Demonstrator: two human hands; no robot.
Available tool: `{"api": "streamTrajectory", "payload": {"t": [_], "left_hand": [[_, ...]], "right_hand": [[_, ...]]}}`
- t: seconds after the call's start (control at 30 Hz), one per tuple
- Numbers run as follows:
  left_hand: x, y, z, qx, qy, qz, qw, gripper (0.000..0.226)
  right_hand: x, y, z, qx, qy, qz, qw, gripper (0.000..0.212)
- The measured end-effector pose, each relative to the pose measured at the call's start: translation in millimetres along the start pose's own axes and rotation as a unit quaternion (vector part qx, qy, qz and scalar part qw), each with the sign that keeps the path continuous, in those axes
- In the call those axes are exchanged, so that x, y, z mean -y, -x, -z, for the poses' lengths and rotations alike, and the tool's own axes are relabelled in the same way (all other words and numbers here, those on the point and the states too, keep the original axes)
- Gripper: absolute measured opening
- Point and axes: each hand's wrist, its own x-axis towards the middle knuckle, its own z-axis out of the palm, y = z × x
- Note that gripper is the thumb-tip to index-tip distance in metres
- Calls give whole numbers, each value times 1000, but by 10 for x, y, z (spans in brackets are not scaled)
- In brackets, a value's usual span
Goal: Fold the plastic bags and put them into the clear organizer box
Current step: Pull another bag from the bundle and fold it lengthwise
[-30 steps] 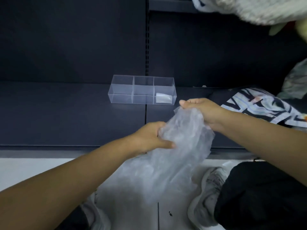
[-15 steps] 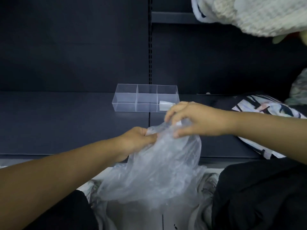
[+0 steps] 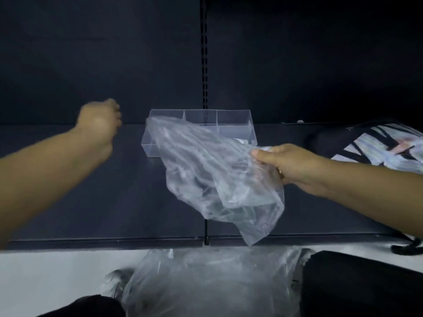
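A crumpled clear plastic bag (image 3: 219,177) hangs spread in the air above the dark shelf. My right hand (image 3: 290,165) pinches its right edge between thumb and fingers. My left hand (image 3: 98,122) is blurred, up at the left with curled fingers, and a gap of dark shelf separates it from the bag's upper left corner. Behind the bag stands the clear organizer box (image 3: 229,117) with several compartments. The bag covers its front left part. A small white folded piece (image 3: 242,140) lies in its front right compartment.
More clear plastic (image 3: 206,277) lies heaped on the pale floor below the shelf edge (image 3: 103,243), between my dark-clothed knees (image 3: 366,284). A black-and-white patterned bag (image 3: 377,147) sits on the shelf at right. The dark back wall rises behind the box.
The hands have parted: my left hand has swung up and left, away from the bag, and my right hand has pulled the bag right and opened it out. The view has tilted up.
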Motion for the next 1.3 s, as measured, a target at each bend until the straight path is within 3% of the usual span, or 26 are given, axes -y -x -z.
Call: {"api": "streamTrajectory", "payload": {"t": [0.07, 0.1, 0.13, 0.17, 0.2, 0.27, 0.33, 0.4, 0.47, 0.53, 0.6, 0.7, 0.8, 0.83, 0.9, 0.93, 1.0, 1.07, 1.2, 1.27, 1.3], "left_hand": [[-8, 85, 40, -88, -75, -151, 982, 11], [27, 235, 47, -83, -126, -251, 956, 7], [119, 409, 20, -37, -160, -336, 928, 9], [218, 631, -65, 51, -170, -366, 914, 20], [327, 900, -185, 149, -172, -336, 914, 38], [579, 1286, -419, 313, -126, -133, 932, 84], [757, 1464, -627, 399, -17, 20, 916, 107], [834, 1458, -757, 406, 57, 24, 912, 93], [849, 1422, -792, 354, 84, 12, 931, 63], [896, 1388, -765, 308, 77, 31, 948, 24], [991, 1369, -707, 286, 51, 54, 955, 12], [1126, 1328, -581, 226, 34, 79, 970, 18], [1228, 1289, -468, 216, -56, 89, 971, 18], [1241, 1278, -441, 247, -82, 101, 960, 32], [1219, 1247, -415, 333, -80, 122, 932, 90], [1169, 1231, -430, 367, -60, 118, 921, 108], [1080, 1232, -523, 418, -39, 89, 903, 118], [1037, 1261, -638, 425, -55, 67, 901, 105], [1116, 1292, -716, 365, -36, 82, 927, 22], [1129, 1241, -637, 346, -47, 90, 933, 3], [1119, 1208, -597, 341, -50, 92, 934, 6]], "right_hand": [[-96, -91, -47, -39, -57, -18, 997, 32], [-142, -126, -83, -51, -90, -27, 994, 33], [-181, -153, -127, -57, -128, -36, 989, 34], [-221, -177, -173, -57, -172, -45, 982, 36], [-263, -197, -223, -52, -219, -51, 973, 37], [-345, -223, -322, -27, -295, -63, 953, 37], [-429, -244, -408, -14, -335, -72, 939, 38], [-517, -266, -470, -14, -357, -70, 931, 38], [-603, -276, -501, -19, -360, -60, 931, 39], [-682, -273, -469, -33, -358, -66, 931, 40], [-773, -272, -414, -55, -349, -78, 932, 38], [-878, -299, -320, -136, -318, -55, 937, 35], [-927, -337, -265, -186, -247, 5, 951, 56], [-921, -333, -275, -180, -230, 16, 956, 57], [-881, -316, -338, -135, -226, 30, 964, 54], [-849, -303, -381, -106, -232, 31, 966, 50], [-785, -286, -468, -63, -245, 29, 967, 44], [-753, -280, -522, -49, -260, 29, 964, 44], [-750, -272, -472, -76, -230, 21, 970, 56], [-751, -288, -341, -141, -164, 41, 975, 57], [-759, -303, -250, -183, -136, 62, 972, 55]]}}
